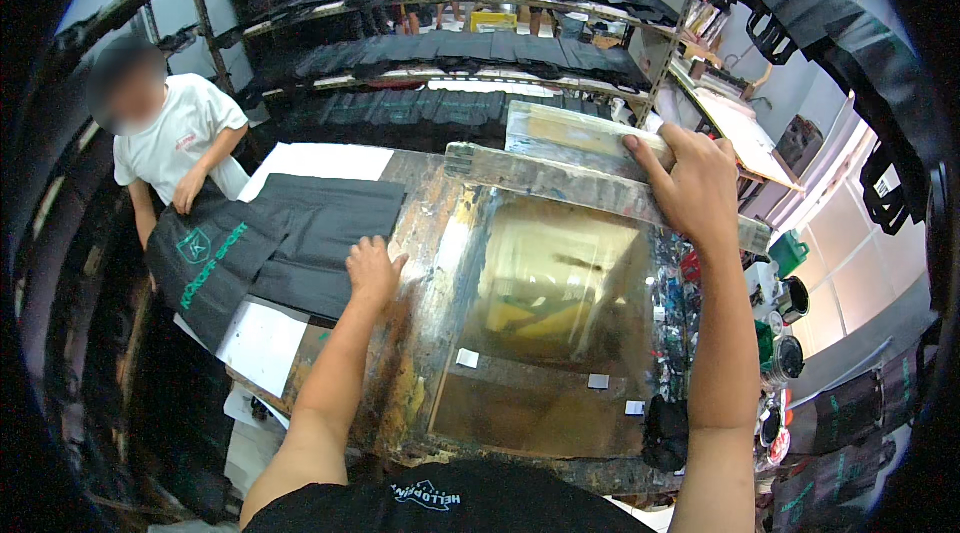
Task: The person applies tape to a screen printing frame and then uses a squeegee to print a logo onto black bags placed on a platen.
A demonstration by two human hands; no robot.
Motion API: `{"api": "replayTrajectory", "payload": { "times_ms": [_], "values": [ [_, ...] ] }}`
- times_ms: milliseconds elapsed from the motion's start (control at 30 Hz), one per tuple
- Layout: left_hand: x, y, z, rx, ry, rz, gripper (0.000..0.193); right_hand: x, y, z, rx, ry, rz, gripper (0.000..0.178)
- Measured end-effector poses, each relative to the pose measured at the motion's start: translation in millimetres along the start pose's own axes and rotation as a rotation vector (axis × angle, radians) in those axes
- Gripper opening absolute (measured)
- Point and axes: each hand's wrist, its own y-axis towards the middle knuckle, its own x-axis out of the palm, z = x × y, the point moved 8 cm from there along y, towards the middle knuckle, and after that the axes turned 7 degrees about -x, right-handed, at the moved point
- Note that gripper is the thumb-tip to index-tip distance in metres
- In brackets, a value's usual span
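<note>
My right hand [690, 178] is closed at the right end of a pale, translucent screen-printing frame [575, 138], thumb on its upper face. The frame is raised above the far end of a worn work table [420, 203]; a long paint-stained bar [560, 178] runs along its near side. My left hand [375, 268] is at the right edge of flat black fabric [330, 218], fingers apart and no object in them. A black fabric bag with green print [205, 258] lies to the left, and a co-worker in a white shirt [185, 138] has a hand on it.
A glossy glass-like panel [560, 283] covers the table before me, with small white squares on it. White sheets [262, 343] lie under the fabric. Cans and bottles [785, 358] crowd the right side. Racks of black fabric [450, 53] stand behind, with other people beyond.
</note>
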Motion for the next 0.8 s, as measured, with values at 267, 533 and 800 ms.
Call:
{"api": "replayTrajectory", "payload": {
  "times_ms": [267, 533, 800],
  "values": [
    [57, 12, -47, -0.107, 0.153, -0.010, 0.037, -2, -4, 1, -0.002, 0.049, 0.041, 0.061],
    [41, 41, -74, -0.082, -0.168, -0.090, 0.033, -1, -11, 3, 0.001, 0.057, 0.031, 0.061],
    [-17, 73, 0, 0.244, -0.625, -0.349, 0.042, 1, -15, 4, -0.004, 0.040, 0.040, 0.060]
  ]
}}
